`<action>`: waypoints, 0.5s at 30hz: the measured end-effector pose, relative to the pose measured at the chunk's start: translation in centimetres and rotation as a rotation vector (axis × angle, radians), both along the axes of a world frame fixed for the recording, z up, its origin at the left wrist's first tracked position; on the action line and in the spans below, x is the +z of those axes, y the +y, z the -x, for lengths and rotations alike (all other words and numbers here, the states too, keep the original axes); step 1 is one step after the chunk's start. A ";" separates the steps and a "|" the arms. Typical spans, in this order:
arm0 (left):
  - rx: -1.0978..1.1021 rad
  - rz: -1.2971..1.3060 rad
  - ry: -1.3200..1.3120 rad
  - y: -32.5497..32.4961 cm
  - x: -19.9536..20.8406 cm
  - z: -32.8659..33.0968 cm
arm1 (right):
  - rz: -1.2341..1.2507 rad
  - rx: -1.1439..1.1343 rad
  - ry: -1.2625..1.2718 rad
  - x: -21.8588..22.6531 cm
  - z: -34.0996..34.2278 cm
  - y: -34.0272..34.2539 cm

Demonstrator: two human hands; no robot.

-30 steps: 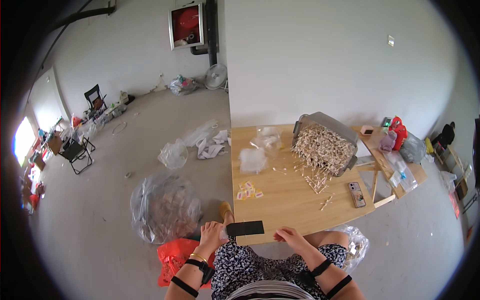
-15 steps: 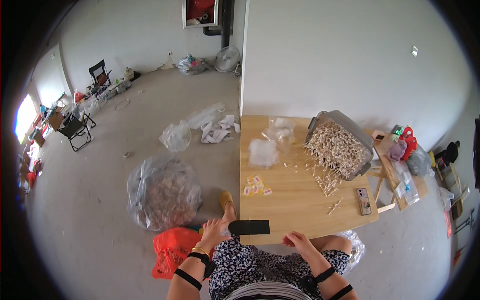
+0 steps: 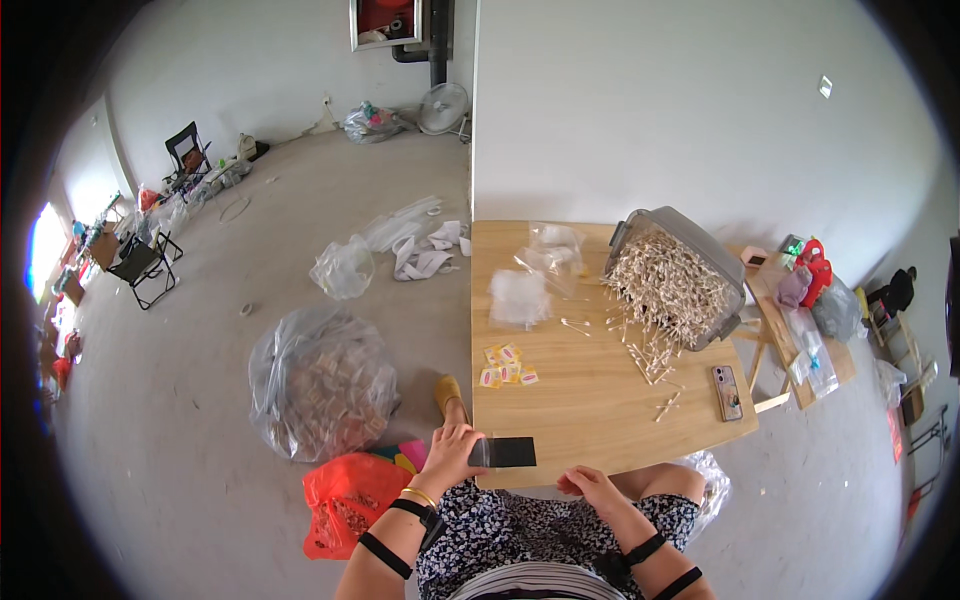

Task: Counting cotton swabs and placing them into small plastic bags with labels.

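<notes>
My left hand (image 3: 452, 456) is at the table's front left corner, its fingers pressed on a small clear plastic bag (image 3: 480, 454). That bag overlaps the left end of a flat black strip (image 3: 515, 452) at the table edge. Over the front edge, my right hand (image 3: 590, 484) is curled with fingertips together; whatever may be in them cannot be made out. A tilted grey plastic bin (image 3: 728, 262) spills a heap of cotton swabs (image 3: 668, 285) onto the wooden table (image 3: 590, 415). Small yellow-and-white labels (image 3: 508, 366) lie at the left, below clear plastic bags (image 3: 520, 298).
A phone (image 3: 728, 393) lies at the table's right. Beside the table's left, the floor holds a large clear sack (image 3: 325, 385) of packets and a red plastic bag (image 3: 345, 500). A lower side table (image 3: 795, 350) with bags stands at the right.
My left hand has moved right and slightly up, bringing the clear bag over the black strip's left end. My right hand stays nearly still. The view has shifted slightly.
</notes>
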State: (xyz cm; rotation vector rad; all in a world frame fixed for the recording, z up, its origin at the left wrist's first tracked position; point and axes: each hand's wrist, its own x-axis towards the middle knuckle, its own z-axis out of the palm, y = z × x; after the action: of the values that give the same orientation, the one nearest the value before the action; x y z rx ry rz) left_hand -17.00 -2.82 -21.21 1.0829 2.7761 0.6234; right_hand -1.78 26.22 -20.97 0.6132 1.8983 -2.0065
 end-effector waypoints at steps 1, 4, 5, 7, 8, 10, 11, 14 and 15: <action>-0.023 0.011 0.046 0.7 0.1 -0.1 | 0.013 -0.008 0.000 0.0 -0.2 0.2; 0.015 0.033 0.157 2.9 0.9 -0.9 | -0.014 -0.012 -0.012 0.0 -0.5 0.7; 0.043 -0.030 0.216 3.6 1.3 -1.1 | -0.013 -0.018 -0.008 0.0 -0.7 1.2; 0.082 -0.058 0.202 4.3 3.2 -0.7 | -0.047 -0.008 0.091 0.1 -1.1 2.8; 0.124 -0.087 0.181 4.8 4.8 -0.5 | -0.050 -0.032 0.095 0.0 -1.6 3.8; 0.080 -0.313 0.152 3.8 8.1 0.1 | -0.208 -0.063 0.237 -0.2 -2.5 6.1; 0.053 -0.389 0.193 3.9 10.8 -0.1 | -0.301 -0.115 0.258 -0.6 -3.4 7.7; 0.064 -0.671 0.095 3.0 19.9 -2.4 | -0.761 -0.223 0.325 2.0 -5.5 10.1; 0.009 -0.669 0.161 2.9 24.0 -3.6 | -0.915 -0.272 0.368 1.5 -6.8 12.1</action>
State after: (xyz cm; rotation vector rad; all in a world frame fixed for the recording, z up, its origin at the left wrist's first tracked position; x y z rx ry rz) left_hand -13.42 0.04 2.80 1.2560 2.7577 1.6055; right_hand 5.06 38.28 -19.50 0.7677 3.1156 -1.3340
